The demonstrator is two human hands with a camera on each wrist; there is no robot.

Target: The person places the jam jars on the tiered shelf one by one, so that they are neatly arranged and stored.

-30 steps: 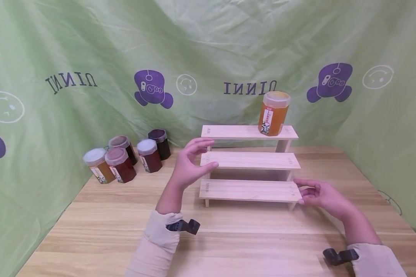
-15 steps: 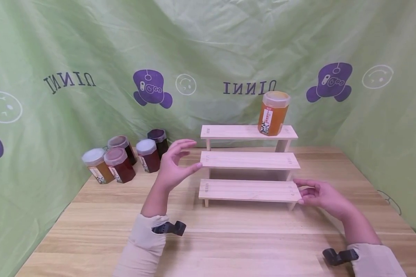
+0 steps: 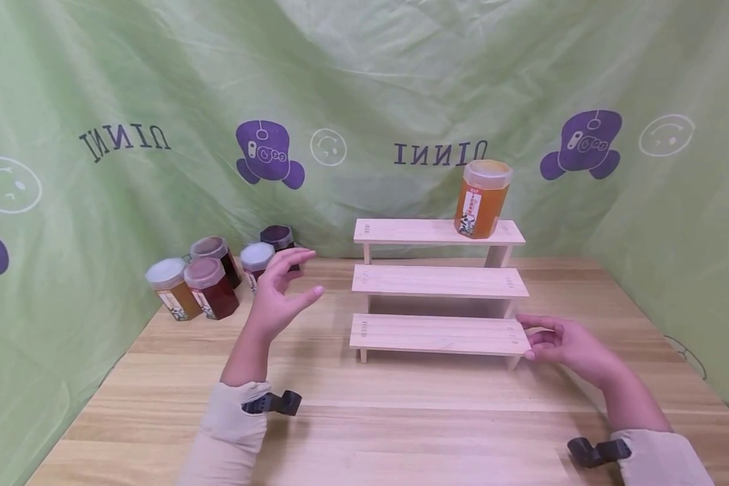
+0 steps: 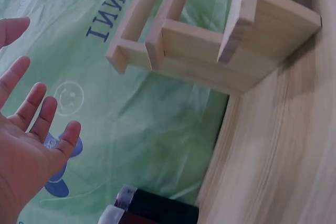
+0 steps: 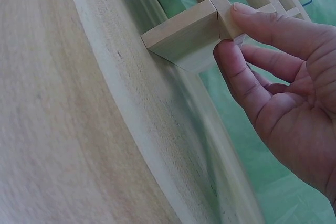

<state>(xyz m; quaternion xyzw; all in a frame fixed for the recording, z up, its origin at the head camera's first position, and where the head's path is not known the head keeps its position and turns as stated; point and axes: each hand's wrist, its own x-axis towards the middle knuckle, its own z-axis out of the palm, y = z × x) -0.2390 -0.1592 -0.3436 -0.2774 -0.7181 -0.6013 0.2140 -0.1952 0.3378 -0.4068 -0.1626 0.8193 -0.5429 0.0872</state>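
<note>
Far left, jars: five bunched on the table (image 3: pixel 401 435), with a yellow jar (image 3: pixel 180 301) and red jar (image 3: pixel 219 300) in front, a brown jar (image 3: pixel 223 258) behind, then a crimson jar (image 3: pixel 257 256) half hidden by the hand and a black jar (image 3: pixel 279 237) at the back.
Jar labels: white panels on the yellow and red ones, print too small to read.
Left hand: wide open (image 3: pixel 275 302), thumb well away from the fingers; the left wrist view adds the bare palm and the spread fingers, apart from jars and rack.
Cloth: green (image 3: pixel 364 74), stamped I-N-N-I-U across the back, the Ns looking reversed.
Rack: three pale wooden steps (image 3: pixel 440 280) right of centre; small marks on the board ends, unreadable.
Amber jar: upright (image 3: pixel 482 206) near the right end of the top step, label facing front, its column of characters too small to read.
Right hand: narrow grip (image 3: pixel 574 349) on the bottom step's right end; only the right wrist view shows clearly the thumb on one face, forefinger on the other.
</note>
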